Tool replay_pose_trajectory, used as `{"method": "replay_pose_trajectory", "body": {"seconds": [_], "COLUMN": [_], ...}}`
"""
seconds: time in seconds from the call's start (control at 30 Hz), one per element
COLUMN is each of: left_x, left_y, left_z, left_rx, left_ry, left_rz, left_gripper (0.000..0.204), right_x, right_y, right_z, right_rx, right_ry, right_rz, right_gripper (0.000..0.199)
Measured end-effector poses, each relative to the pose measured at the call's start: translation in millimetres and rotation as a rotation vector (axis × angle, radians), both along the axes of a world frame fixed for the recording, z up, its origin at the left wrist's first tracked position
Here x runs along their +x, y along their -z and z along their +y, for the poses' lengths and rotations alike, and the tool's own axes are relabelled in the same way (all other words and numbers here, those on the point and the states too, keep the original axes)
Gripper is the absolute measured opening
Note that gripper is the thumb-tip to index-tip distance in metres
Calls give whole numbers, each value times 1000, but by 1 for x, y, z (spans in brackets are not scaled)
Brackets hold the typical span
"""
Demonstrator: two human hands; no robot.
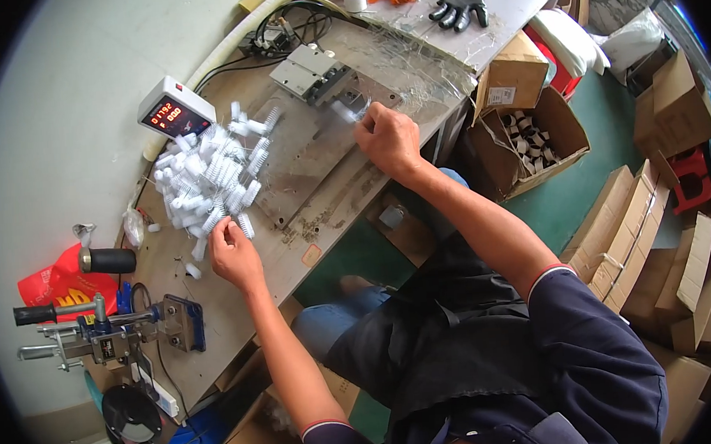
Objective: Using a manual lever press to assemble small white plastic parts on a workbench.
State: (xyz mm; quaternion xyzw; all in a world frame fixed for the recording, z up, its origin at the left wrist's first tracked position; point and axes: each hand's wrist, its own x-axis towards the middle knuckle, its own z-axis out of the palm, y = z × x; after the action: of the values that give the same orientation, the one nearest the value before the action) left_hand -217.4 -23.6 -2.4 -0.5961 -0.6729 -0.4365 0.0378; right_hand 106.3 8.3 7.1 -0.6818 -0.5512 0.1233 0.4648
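My left hand [234,259] curls at the near edge of the heap of white ribbed plastic pieces [208,179], fingertips pinched on one small piece from it. The pieces are short, ridged like little springs or coils, piled loosely on the worn metal bench [213,314] just below the counter box with red digits [175,112]. My right hand [388,140] is closed into a loose fist, thumb and fingers nipping another white piece [346,112] beside the grey metal fixture [314,73]. Farther off, an open cardboard box [567,120] holds small parts, and a black glove [460,6] lies on the far table.
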Motion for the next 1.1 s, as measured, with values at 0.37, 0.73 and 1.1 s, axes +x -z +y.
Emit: {"method": "replay_pose_trajectory", "body": {"seconds": [0.37, 0.73, 1.1], "left_x": [-4, -9, -8], "left_y": [1, 7, 8], "left_z": [7, 10, 14], "left_rx": [-9, -11, -23], "left_ry": [4, -37, -8], "left_rz": [84, 46, 16], "left_gripper": [15, 16, 15], "right_x": [-1, -1, -1], "right_y": [7, 5, 4], "right_z": [4, 5, 6], "right_rx": [19, -23, -4], "right_ry": [-12, -19, -11], "right_rz": [-69, -157, -152], "right_gripper": [18, 20, 19]}}
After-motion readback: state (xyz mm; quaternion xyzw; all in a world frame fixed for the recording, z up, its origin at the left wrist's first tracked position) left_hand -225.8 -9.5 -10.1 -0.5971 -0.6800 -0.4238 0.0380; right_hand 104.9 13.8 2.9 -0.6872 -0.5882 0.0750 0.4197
